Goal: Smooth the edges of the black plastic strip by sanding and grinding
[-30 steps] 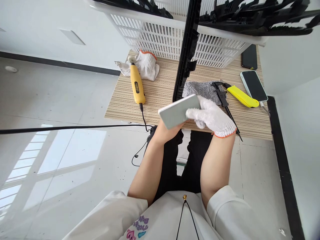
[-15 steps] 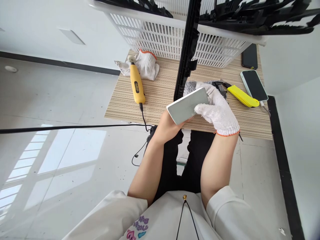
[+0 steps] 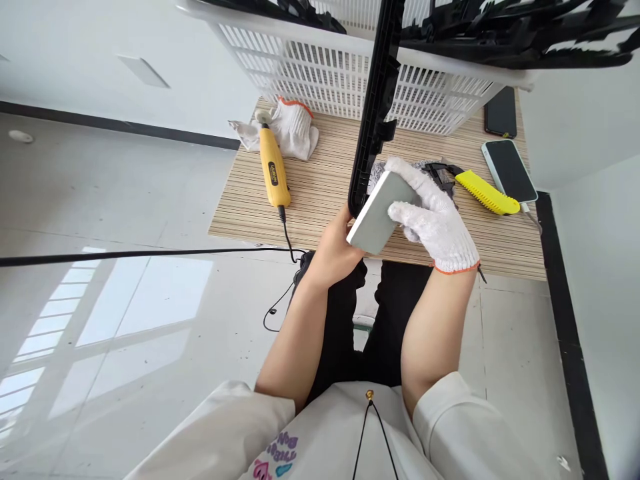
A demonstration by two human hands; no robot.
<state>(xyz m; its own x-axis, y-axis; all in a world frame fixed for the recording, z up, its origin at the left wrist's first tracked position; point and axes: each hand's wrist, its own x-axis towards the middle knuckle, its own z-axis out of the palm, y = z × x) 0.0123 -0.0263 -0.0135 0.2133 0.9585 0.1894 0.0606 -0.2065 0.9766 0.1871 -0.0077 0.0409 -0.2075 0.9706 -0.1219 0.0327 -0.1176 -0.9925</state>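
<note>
Fingers (image 3: 406, 215) of R hand (image 3: 436, 217) in part-open grip on gray block (image 3: 377, 217), L hand (image 3: 336, 252) round blk strip (image 3: 374, 110).

Left of the black plastic strip (image 3: 374, 113), a yellow rotary tool (image 3: 273, 150) with a black label; right of it, a grey-green, white-edged block (image 3: 377, 217) and an orange-cuffed white glove (image 3: 445, 233); beneath it, a brown-striped beige counter (image 3: 320, 177).

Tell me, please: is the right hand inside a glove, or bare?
Inside: a white glove covers the right hand holding the grey block, its orange-edged cuff showing.
</note>
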